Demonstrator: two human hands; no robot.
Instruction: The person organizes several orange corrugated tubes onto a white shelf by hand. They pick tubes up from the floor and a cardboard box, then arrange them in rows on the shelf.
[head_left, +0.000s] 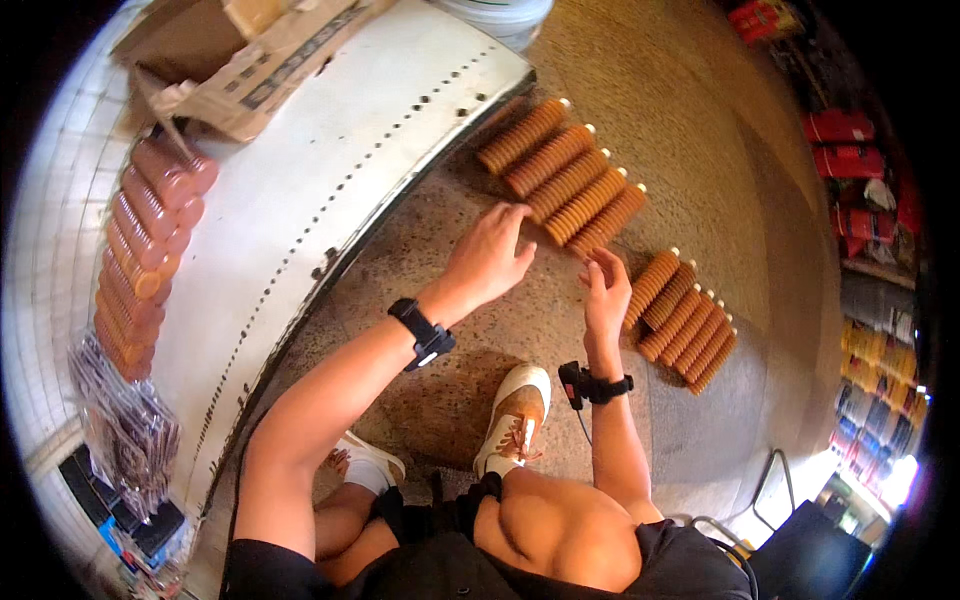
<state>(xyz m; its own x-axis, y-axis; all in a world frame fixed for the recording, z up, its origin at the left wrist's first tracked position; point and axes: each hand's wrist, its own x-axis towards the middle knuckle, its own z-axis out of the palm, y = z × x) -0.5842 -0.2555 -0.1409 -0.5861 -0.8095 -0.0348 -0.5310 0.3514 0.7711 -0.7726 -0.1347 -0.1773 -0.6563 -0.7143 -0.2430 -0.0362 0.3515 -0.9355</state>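
Several brown ribbed cylindrical rolls, each with a small white tip at its far end, lie side by side in a slanting row on the speckled floor. My left hand is over the near left end of this row, fingertips close to one roll; whether it touches is unclear. Near the lower end of the rightmost roll is my right hand, its fingers curled and nothing visible in them. Just right of it lies a second group of similar ribbed rolls. Each wrist wears a black strap with a small device.
A white bench top with a dark edge runs along the left. On it are stacked plastic-wrapped rolls, clear plastic packets and an open cardboard box. A white bucket stands beyond. Stocked shelves line the right.
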